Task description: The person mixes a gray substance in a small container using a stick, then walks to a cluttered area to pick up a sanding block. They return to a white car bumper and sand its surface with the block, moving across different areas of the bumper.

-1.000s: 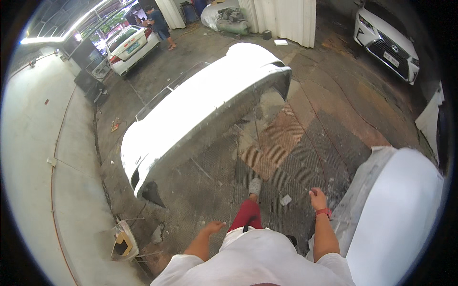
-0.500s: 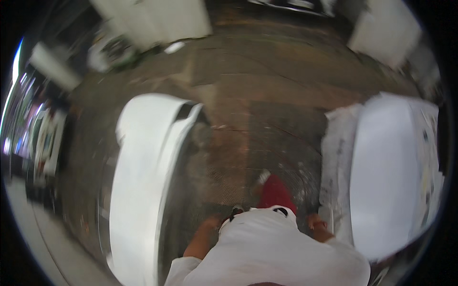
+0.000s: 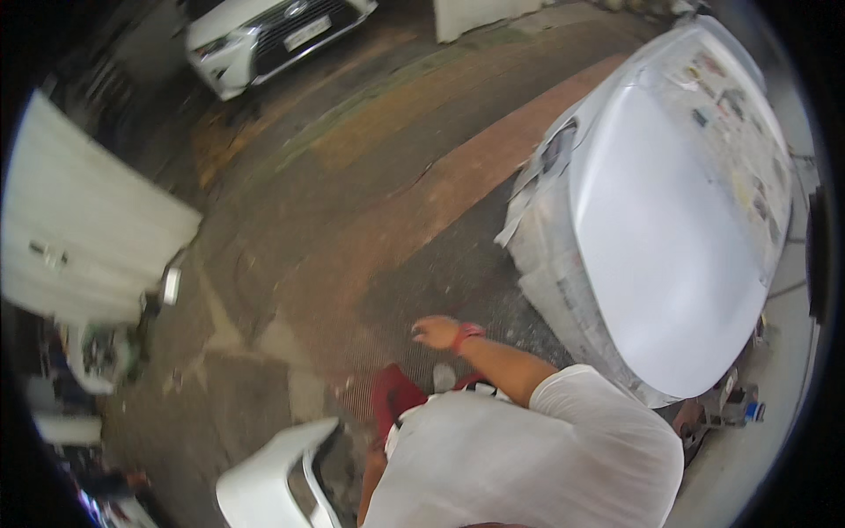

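Observation:
My right hand (image 3: 436, 332) hangs in front of my body over the floor, a red band round its wrist. Its fingers are loosely curled and slightly apart, with nothing seen in them. My left hand (image 3: 377, 447) is low at my left side, mostly hidden by my shirt, so its fingers cannot be made out. Nearest to that hand is a curved white car body panel (image 3: 260, 480), cut off by the lower edge. To my right stands a car with a glossy white panel (image 3: 660, 220), bordered by masking sheets (image 3: 559, 264) and printed paper (image 3: 731, 114).
A white car (image 3: 273, 40) with a dark grille faces me at the far left. White boards (image 3: 88, 220) stand at the left, with a small white object (image 3: 172, 286) on the floor nearby. Patched dark and reddish floor (image 3: 352, 220) spreads ahead. Equipment (image 3: 739, 409) sits at the lower right.
My view has turned right, so the white panel has shifted to the lower left and the masked car shows more fully. My right arm has swung forward across my body.

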Action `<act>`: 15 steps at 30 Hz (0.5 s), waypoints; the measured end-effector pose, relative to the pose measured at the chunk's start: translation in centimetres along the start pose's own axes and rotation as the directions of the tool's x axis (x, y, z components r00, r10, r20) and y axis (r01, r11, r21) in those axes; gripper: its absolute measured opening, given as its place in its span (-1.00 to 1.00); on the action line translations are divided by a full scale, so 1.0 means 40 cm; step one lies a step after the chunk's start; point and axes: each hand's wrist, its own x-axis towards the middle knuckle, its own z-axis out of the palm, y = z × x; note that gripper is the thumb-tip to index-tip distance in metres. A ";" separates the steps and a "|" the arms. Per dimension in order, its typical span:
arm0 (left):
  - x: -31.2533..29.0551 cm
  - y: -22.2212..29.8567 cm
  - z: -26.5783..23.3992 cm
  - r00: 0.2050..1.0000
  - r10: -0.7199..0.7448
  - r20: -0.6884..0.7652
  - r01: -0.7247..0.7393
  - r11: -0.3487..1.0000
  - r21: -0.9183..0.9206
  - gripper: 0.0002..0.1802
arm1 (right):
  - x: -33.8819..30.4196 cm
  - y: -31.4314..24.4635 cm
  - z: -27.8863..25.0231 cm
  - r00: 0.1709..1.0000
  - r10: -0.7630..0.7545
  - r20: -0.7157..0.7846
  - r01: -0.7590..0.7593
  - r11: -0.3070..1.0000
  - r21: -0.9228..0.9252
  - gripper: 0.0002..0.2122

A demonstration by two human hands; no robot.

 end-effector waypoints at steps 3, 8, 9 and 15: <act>0.142 0.212 -0.059 0.999 -0.052 0.002 0.052 0.999 0.009 -0.32 | 0.250 -0.239 -0.256 0.989 -0.148 -0.014 0.148 0.988 -0.045 -0.51; 0.430 0.710 -0.221 0.994 -0.062 0.086 0.043 0.976 0.212 -0.31 | 0.555 0.036 -0.473 0.975 0.012 -0.222 -0.009 1.000 0.014 -0.53; 0.487 0.803 -0.256 0.993 -0.050 0.110 0.020 0.966 0.257 -0.31 | 0.574 0.134 -0.494 0.959 0.124 -0.256 -0.127 0.992 0.003 -0.53; 0.757 1.434 -0.580 0.972 0.034 0.233 -0.190 0.700 0.689 -0.29 | 0.429 0.426 -0.641 0.404 0.900 0.164 -0.906 0.419 -0.063 -0.56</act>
